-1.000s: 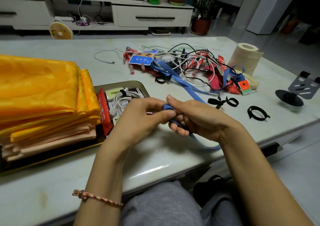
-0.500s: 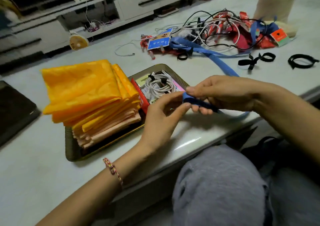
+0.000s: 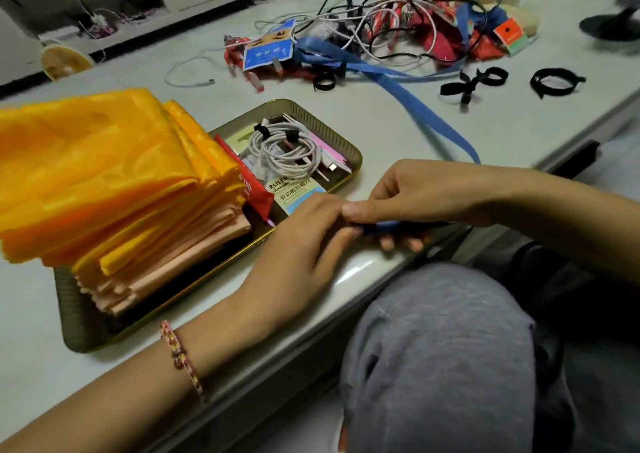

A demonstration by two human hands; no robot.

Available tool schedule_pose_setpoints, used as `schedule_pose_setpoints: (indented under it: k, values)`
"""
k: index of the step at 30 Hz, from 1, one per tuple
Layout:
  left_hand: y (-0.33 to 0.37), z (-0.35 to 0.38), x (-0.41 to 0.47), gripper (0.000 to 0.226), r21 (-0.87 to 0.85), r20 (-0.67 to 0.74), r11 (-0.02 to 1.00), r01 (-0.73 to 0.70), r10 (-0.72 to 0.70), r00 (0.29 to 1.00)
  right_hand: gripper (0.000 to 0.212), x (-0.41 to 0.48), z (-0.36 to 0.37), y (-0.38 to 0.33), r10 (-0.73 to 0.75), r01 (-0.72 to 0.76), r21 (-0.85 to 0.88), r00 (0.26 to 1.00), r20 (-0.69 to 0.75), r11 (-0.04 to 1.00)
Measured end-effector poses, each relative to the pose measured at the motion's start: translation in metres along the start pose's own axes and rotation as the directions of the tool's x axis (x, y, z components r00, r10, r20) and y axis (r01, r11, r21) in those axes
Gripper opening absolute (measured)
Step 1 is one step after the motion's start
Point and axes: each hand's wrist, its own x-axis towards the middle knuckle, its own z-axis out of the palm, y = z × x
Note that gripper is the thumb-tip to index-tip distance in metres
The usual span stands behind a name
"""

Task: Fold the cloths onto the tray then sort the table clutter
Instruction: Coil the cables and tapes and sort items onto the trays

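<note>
I see one tray (image 3: pixel 71 310). It holds one stack of folded yellow cloths (image 3: pixel 104 175) and one white cable coil (image 3: pixel 287 147). One blue strap (image 3: pixel 426 116) runs from one clutter pile (image 3: pixel 398 26) to my hands. Three black loops (image 3: pixel 556 81) lie near the pile. My left hand (image 3: pixel 304 244) and right hand (image 3: pixel 415 196) both pinch the strap's end with curled fingers, at the front edge of the table (image 3: pixel 381 130), just beside the tray.

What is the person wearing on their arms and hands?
Nothing much! The left hand and right hand are bare, with no gloves or rings that show, and no sleeves reach the forearms. The only thing worn is a thin braided bracelet of pink and yellow threads on the left wrist.
</note>
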Motion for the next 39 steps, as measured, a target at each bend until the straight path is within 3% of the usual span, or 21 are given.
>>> schedule_pose_setpoints:
  k: [4,6,10,13,17,21,25,29,34,39]
  values:
    - [-0.003,-0.002,-0.002,0.021,-0.058,0.008,0.998,0.0,0.001,1.0,0.061,0.0,0.006,0.001,0.053,-0.073,-0.135,0.989,-0.14,0.988]
    - [-0.002,-0.002,0.0,0.022,-0.124,-0.034,0.992,0.002,-0.006,0.999,0.053,-0.003,0.004,0.002,0.032,-0.046,-0.094,0.989,-0.141,0.995]
    - [0.0,-0.003,0.004,0.022,-0.42,-0.102,0.902,0.096,-0.153,0.983,0.033,-0.007,0.002,0.0,-0.097,0.084,0.325,0.995,0.024,0.942]
    - [0.0,-0.004,0.003,0.025,-0.579,-0.12,0.803,0.142,-0.256,0.959,0.039,-0.004,0.002,0.004,-0.154,0.087,0.522,0.984,0.086,0.848]
    - [0.003,-0.007,0.002,0.027,-0.559,-0.111,0.815,0.154,-0.258,0.96,0.029,-0.003,0.006,0.003,-0.104,0.017,0.569,0.987,0.122,0.822]
    - [0.0,-0.004,0.0,0.02,-0.474,-0.096,0.864,0.173,-0.246,0.965,0.052,-0.003,0.003,-0.001,0.003,-0.005,0.244,1.0,0.006,0.97]
    - [0.0,-0.002,-0.002,0.024,-0.258,-0.077,0.96,0.106,-0.13,0.988,0.062,-0.002,0.007,-0.004,0.036,-0.031,0.073,0.998,-0.06,0.997]
    - [-0.002,-0.004,-0.002,0.019,-0.227,-0.091,0.97,0.088,-0.111,0.99,0.064,-0.001,0.003,-0.005,0.068,-0.067,0.022,0.995,-0.073,0.998]
    - [-0.001,-0.004,-0.002,0.018,-0.362,-0.101,0.923,0.132,-0.179,0.979,0.029,-0.001,0.004,-0.002,-0.054,0.033,0.324,0.997,0.055,0.945]
    - [-0.003,-0.003,0.001,0.019,-0.501,-0.136,0.845,0.188,-0.292,0.947,0.022,0.009,0.006,0.006,-0.157,0.035,0.58,0.974,0.162,0.814]
